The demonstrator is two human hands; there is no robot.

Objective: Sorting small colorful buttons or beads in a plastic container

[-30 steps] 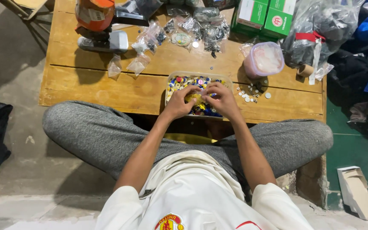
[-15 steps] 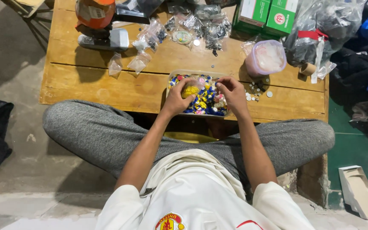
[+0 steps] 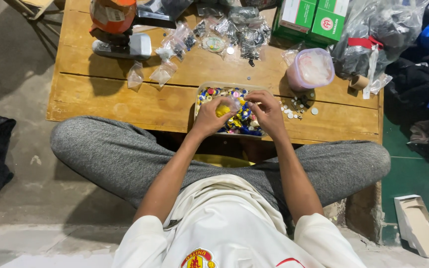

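The tray (image 3: 202, 94) of small colourful pieces sits at the near edge of the wooden table (image 3: 110, 99), just in front of the person's crossed legs. Both hands are over it. The left hand (image 3: 213, 115) has its fingers curled around a small yellow piece (image 3: 223, 110), which it holds above the middle of the tray. The right hand (image 3: 265, 110) is just beside it, with fingertips bent together; what it pinches is too small to tell.

To the left of the tray the table is bare wood up to its left edge, so there is open room on that side. To the right, a few small loose pieces (image 3: 296, 106) lie on the wood close to the tray, and behind them stands a pink tub (image 3: 310, 69) with a clear lid. Behind the tray, further from the person, are many small plastic bags (image 3: 234, 30), and two more bags (image 3: 147, 75) lie to the left. At the far left corner stands an orange device (image 3: 112, 20). Green boxes (image 3: 314, 17) are at the far edge, and a big clear bag (image 3: 373, 34) fills the right corner.
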